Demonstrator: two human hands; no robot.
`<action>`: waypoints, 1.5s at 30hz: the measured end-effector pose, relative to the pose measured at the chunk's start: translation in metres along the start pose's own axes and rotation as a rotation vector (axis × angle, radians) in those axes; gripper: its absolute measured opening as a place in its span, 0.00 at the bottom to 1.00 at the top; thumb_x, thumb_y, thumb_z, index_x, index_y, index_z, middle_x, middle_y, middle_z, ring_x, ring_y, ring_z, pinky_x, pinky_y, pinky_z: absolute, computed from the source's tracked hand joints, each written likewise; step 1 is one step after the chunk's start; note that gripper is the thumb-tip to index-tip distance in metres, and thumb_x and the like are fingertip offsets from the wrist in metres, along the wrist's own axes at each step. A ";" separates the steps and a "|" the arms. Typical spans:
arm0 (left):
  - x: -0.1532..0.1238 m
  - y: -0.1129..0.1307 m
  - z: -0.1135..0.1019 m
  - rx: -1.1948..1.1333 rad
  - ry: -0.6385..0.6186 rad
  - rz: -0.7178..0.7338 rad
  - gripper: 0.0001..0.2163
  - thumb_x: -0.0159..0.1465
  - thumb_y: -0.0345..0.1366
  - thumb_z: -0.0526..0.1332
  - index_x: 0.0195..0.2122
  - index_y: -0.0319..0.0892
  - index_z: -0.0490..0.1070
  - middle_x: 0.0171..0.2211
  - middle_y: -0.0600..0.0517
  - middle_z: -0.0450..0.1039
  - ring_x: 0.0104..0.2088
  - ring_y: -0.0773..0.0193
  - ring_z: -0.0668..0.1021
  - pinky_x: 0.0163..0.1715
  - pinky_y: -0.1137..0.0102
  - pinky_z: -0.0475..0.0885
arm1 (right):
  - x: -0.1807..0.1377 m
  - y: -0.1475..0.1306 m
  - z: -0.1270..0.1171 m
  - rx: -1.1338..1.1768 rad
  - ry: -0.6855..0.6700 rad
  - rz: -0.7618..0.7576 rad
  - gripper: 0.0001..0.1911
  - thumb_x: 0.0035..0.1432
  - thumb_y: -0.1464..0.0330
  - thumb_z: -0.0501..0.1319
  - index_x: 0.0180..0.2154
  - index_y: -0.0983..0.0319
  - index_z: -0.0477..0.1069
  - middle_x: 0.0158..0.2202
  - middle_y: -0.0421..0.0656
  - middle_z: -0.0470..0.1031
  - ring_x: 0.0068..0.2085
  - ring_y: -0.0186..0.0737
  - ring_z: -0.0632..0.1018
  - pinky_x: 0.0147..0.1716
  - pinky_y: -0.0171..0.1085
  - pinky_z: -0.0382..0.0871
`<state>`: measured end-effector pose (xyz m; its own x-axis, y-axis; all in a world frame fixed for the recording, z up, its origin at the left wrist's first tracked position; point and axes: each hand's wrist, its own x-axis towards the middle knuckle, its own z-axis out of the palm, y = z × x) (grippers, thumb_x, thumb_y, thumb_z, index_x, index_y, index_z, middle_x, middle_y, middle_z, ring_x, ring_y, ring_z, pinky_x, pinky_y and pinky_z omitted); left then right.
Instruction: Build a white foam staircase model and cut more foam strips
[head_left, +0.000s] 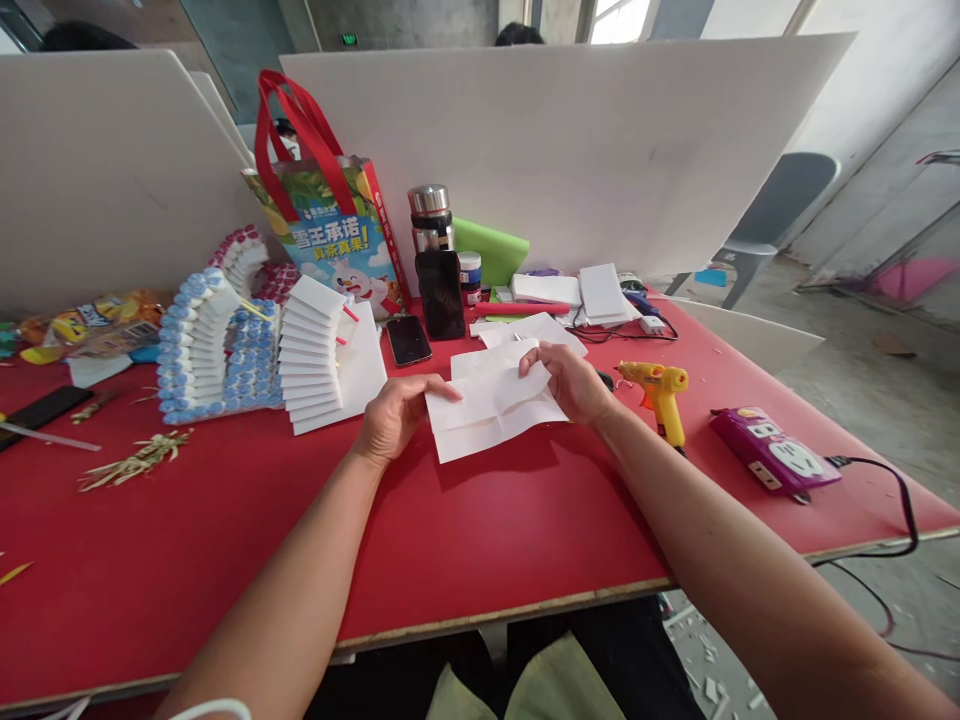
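A creased sheet of white paper [487,405] is held just above the red table, between both hands. My left hand [399,412] pinches its left edge, thumb on top. On the other side my right hand [574,380] grips the upper right part, with its thumb on the paper and fingers behind. Beyond it lie more white sheets [551,328]. A fanned row of white foam pieces [311,355] stands left of my left hand, next to a model of blue-and-white pieces [217,350]. Right of my right hand lies a yellow glue gun [656,390].
The red table [480,545] holds a purple power strip [776,450] at right, its cable hanging over the edge. At the back stand a gift bag [337,235], a thermos [430,215] and a propped phone [441,295]. Another phone [409,340] lies flat. White boards [570,150] rise behind.
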<state>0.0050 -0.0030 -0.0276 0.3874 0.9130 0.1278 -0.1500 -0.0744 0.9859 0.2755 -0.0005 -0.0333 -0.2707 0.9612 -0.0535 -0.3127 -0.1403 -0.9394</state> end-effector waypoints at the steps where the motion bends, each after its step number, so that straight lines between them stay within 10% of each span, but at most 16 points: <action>1: 0.000 0.000 0.000 0.033 0.010 0.008 0.18 0.63 0.43 0.56 0.31 0.36 0.82 0.34 0.45 0.76 0.36 0.57 0.75 0.36 0.67 0.68 | 0.001 0.002 0.000 -0.043 0.011 -0.013 0.15 0.54 0.55 0.64 0.32 0.60 0.72 0.23 0.41 0.73 0.22 0.38 0.71 0.20 0.36 0.64; 5: 0.002 -0.001 0.004 0.189 0.104 0.023 0.08 0.56 0.39 0.71 0.30 0.40 0.80 0.32 0.51 0.76 0.37 0.62 0.75 0.42 0.69 0.68 | 0.002 0.008 -0.002 -0.157 -0.014 -0.052 0.17 0.47 0.65 0.73 0.38 0.58 0.71 0.27 0.38 0.75 0.25 0.36 0.74 0.23 0.34 0.67; 10: 0.004 -0.002 0.008 -0.051 0.157 -0.092 0.28 0.50 0.36 0.76 0.53 0.44 0.75 0.39 0.50 0.80 0.39 0.58 0.80 0.43 0.64 0.73 | 0.002 0.006 0.001 -0.121 0.036 -0.099 0.29 0.46 0.68 0.74 0.51 0.57 0.72 0.36 0.40 0.78 0.34 0.40 0.79 0.32 0.38 0.74; 20: 0.004 -0.010 0.017 -0.055 0.146 -0.029 0.22 0.60 0.47 0.69 0.50 0.40 0.76 0.42 0.46 0.81 0.41 0.55 0.82 0.40 0.65 0.76 | 0.004 0.006 0.004 -0.052 0.028 -0.096 0.22 0.41 0.64 0.78 0.38 0.63 0.74 0.35 0.43 0.81 0.34 0.40 0.80 0.36 0.39 0.76; 37: 0.003 -0.005 0.014 0.206 0.182 -0.046 0.15 0.62 0.47 0.66 0.34 0.39 0.73 0.16 0.57 0.67 0.11 0.69 0.68 0.08 0.74 0.62 | -0.001 0.002 0.005 -0.043 -0.020 0.035 0.21 0.39 0.66 0.78 0.38 0.64 0.79 0.29 0.42 0.80 0.27 0.41 0.79 0.20 0.37 0.76; 45: 0.003 -0.003 0.004 0.007 0.068 -0.048 0.11 0.57 0.39 0.71 0.37 0.37 0.80 0.25 0.52 0.73 0.19 0.73 0.68 0.15 0.76 0.62 | -0.002 0.000 -0.004 -0.042 -0.028 0.007 0.18 0.40 0.65 0.78 0.34 0.65 0.82 0.34 0.46 0.82 0.33 0.42 0.80 0.28 0.38 0.78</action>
<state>0.0104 -0.0014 -0.0295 0.3313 0.9407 0.0732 -0.1268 -0.0325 0.9914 0.2800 -0.0011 -0.0346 -0.2987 0.9530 -0.0512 -0.2727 -0.1366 -0.9524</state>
